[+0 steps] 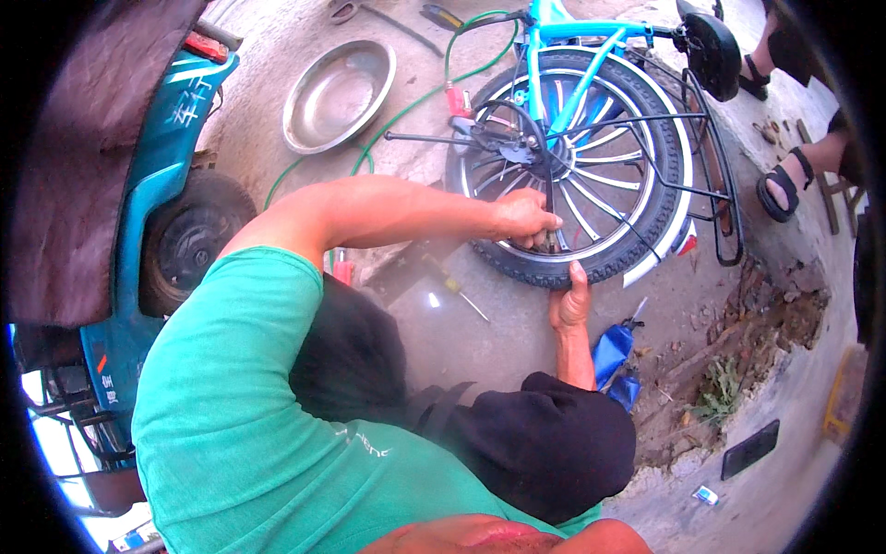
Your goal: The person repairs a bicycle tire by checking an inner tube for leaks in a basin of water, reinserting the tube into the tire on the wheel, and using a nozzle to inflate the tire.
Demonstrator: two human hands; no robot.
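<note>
A blue bicycle (577,83) lies over on the ground, its black-tyred wheel (659,175) with pale spokes facing me. My left hand (526,219) reaches across to the near part of the rim, beside a thin dark bar. Its fingers are curled closed, and what they grip is hidden. My right hand (568,303) holds the tyre's near edge from below, thumb up against the rubber and the other fingers mostly out of sight. A screwdriver (461,294) lies on the ground left of the right hand.
A metal basin (340,96) and a green hose (406,113) lie at upper left. Left stands a teal vehicle (175,111). Blue pouches (613,355) lie near my right forearm. A phone (749,450) rests lower right. Another person's sandalled foot (783,191) is at far right.
</note>
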